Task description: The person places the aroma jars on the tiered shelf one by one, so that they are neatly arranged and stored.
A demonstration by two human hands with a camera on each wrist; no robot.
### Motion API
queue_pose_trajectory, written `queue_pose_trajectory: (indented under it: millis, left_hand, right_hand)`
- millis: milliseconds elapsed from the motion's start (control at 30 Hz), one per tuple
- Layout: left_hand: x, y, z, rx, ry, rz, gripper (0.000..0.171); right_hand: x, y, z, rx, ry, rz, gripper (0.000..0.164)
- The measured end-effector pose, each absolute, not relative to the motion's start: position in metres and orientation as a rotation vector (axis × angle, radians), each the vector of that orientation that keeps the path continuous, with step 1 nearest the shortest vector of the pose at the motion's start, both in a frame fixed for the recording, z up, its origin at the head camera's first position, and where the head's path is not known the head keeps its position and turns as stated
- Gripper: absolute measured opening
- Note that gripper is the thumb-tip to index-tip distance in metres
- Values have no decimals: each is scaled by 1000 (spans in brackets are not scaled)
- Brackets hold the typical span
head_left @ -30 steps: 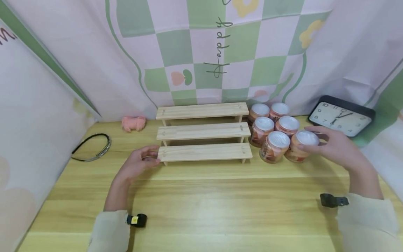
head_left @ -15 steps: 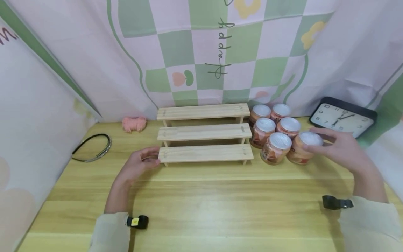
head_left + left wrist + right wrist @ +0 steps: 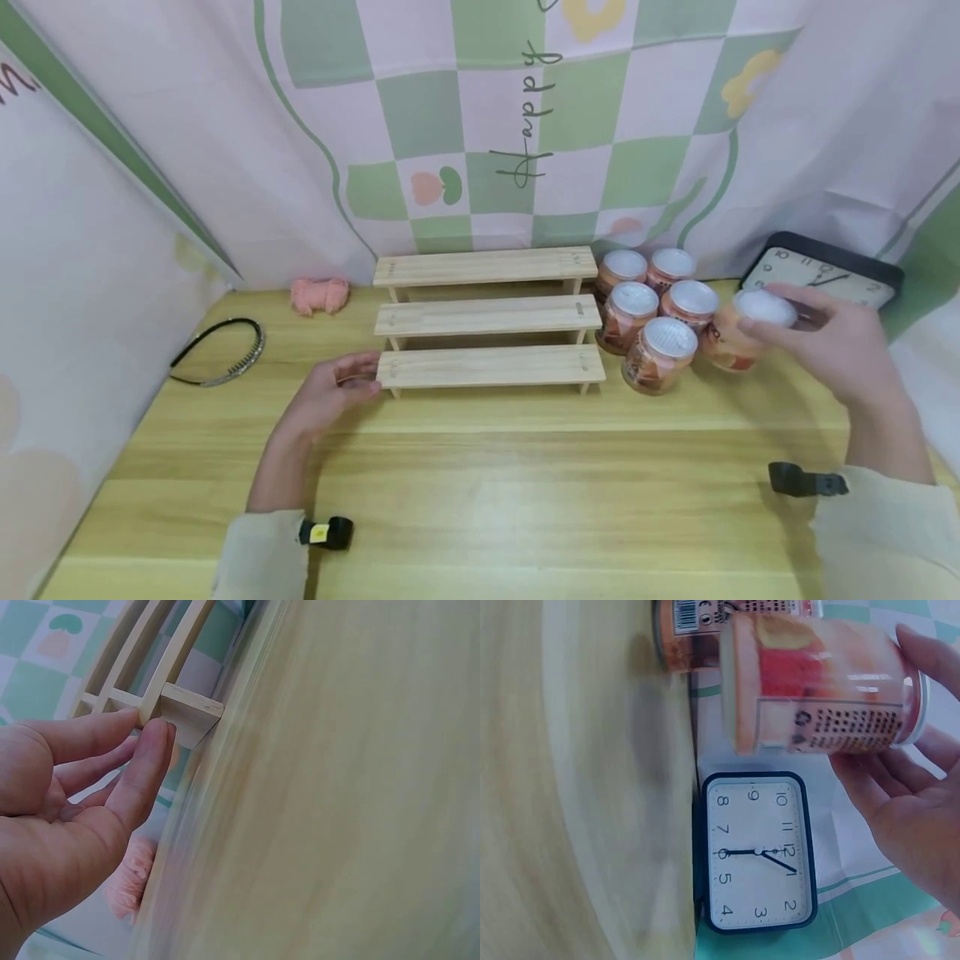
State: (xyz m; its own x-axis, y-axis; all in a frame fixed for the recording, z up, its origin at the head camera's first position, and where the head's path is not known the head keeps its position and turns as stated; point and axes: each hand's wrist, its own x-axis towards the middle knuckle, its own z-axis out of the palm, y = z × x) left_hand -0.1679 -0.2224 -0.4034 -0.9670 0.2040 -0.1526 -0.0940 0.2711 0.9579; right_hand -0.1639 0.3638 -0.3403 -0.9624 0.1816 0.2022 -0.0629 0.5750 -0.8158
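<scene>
Jar [image 3: 817, 682] raised off the worktop [image 3: 487, 483], right of the wooden rack [image 3: 487, 317].
The right hand [image 3: 843, 346] pinches the jar near its lid, thumb against fingers; half a second ago it sat lower and nearer the rack, so I judge the lift has begun and this jar is now free to be carried. Five other jars [image 3: 660, 358] stand between it and the rack, the clock [image 3: 757, 851] farther right. The left hand [image 3: 326, 396] pinches the rack's left end at the lowest tier, apparently steadying it.
</scene>
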Motion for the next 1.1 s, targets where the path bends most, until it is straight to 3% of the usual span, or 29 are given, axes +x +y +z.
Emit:
queue_pose_trajectory:
  millis: [600,1100]
  left_hand:
    - [-166,-221,-398,83,2288,1756,55]
    - [-167,-221,-402,76,2315,1731,56]
  right_hand:
    - [-166,347,-312,-201,-2235,1432,51]
    - [-173,314,-302,-86,-2219,1412,50]
